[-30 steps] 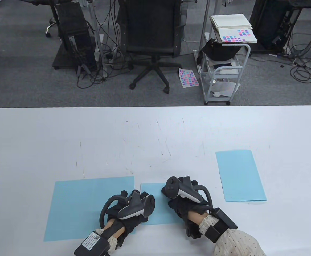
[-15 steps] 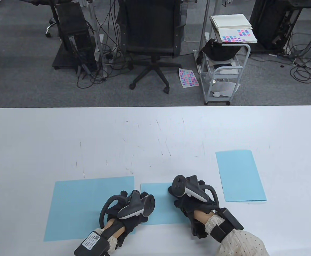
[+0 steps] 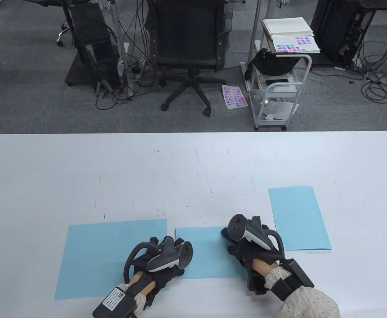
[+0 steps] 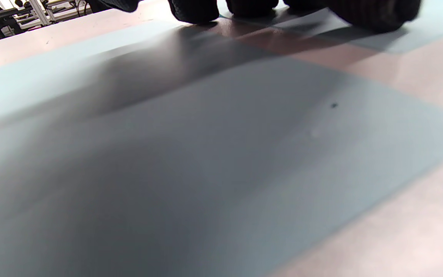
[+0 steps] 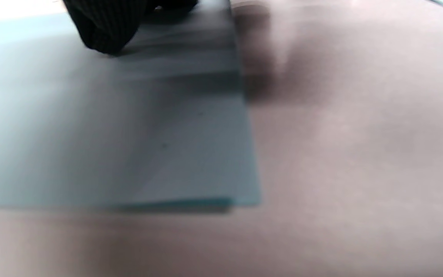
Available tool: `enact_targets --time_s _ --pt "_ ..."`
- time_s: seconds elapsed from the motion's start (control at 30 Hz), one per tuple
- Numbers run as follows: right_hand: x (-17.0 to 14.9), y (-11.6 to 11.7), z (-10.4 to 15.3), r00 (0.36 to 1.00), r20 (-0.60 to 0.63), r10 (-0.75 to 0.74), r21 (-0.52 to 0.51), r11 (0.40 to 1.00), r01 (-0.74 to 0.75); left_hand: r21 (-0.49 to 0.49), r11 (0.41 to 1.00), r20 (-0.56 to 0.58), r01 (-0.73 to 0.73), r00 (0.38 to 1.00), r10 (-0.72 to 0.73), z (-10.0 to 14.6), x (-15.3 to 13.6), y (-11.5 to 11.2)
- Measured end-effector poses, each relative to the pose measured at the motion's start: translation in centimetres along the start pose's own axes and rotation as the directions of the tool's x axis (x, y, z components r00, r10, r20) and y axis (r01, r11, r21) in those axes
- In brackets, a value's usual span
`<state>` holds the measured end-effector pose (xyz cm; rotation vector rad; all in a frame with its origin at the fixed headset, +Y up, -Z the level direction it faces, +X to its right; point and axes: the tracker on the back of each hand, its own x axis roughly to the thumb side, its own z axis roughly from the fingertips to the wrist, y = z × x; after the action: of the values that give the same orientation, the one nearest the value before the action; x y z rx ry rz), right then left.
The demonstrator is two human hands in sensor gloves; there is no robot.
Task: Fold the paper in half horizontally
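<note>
- Since the light blue folded sheet of paper [image 3: 203, 253] already lies doubled near the table's near edge, between the two hands, the fold itself looks made; the right wrist view shows two layers meeting at its near edge, one corner slightly proud of the other.
- The left hand [image 3: 162, 261] rests on the folded sheet's left end, fingertips [image 4: 194, 9] pressed down flat on the paper and the white table [image 3: 193, 165]; it pins rather than grasps.
- The right hand [image 3: 246, 248] sits at the sheet's far right corner, one gloved fingertip [image 5: 104, 32] touching the paper. I judge it to be pressing, not pinching, though the tracker hides most of the fingers from above.
- What seems left is firming the crease along its length and letting go.
- A larger unfolded light blue sheet [image 3: 104, 255] lies flat just left, partly under the left hand, perhaps next in line.
- Another folded light blue sheet [image 3: 298, 217] lies to the right, apparently finished.
</note>
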<state>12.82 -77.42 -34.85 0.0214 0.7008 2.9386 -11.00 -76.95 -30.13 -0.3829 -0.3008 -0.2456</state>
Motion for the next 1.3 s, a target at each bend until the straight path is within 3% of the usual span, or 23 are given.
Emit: enact_targets --time_s 0.77,1.03,1.3 --pt "-2.9 -0.2 0.1 0.996 -0.045 -0.072 0.008 0.997 0.073 -0.005 1.0 0.0 -0.003 1.0 0.003 0.0 0.0 0.0" --pt "-2.9 -0.1 2.6 0.997 0.048 -0.059 -0.022 0.998 0.06 -0.008 1.0 0.001 0.005 1.0 -0.005 -0.1 -0.1 0.1" --pt "-2.5 1.6 4.0 0.989 0.149 -0.003 0.004 1.0 0.003 -0.009 1.0 -0.001 0.012 1.0 -0.012 -0.1 0.0 0.1"
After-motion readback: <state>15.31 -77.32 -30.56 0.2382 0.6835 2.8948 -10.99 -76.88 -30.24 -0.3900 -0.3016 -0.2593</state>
